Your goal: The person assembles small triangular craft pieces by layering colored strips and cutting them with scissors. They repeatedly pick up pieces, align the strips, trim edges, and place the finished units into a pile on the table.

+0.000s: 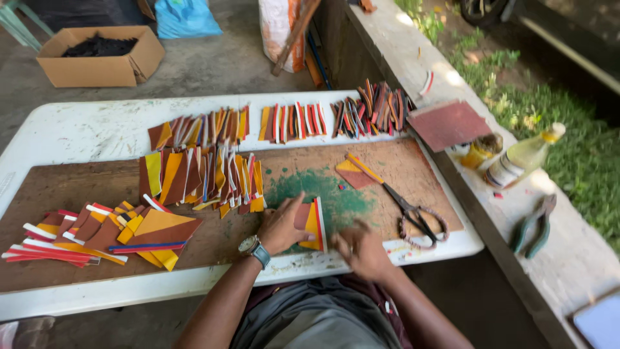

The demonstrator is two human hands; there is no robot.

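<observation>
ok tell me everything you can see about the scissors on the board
The scissors lie flat on the brown board, to the right of the green stain. Dark metal blades, shut or nearly so, point up-left toward a brown and yellow piece. The dark handle loops face the table's near edge, and a beaded ring lies around them. Neither of the hands touches them; the right hand is nearest.

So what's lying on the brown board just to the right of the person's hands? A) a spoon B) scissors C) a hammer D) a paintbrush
B: a pair of scissors with dark handles lies on the brown board, to the right of the right hand, while the left hand rests on a small stack of coloured pieces.
</observation>
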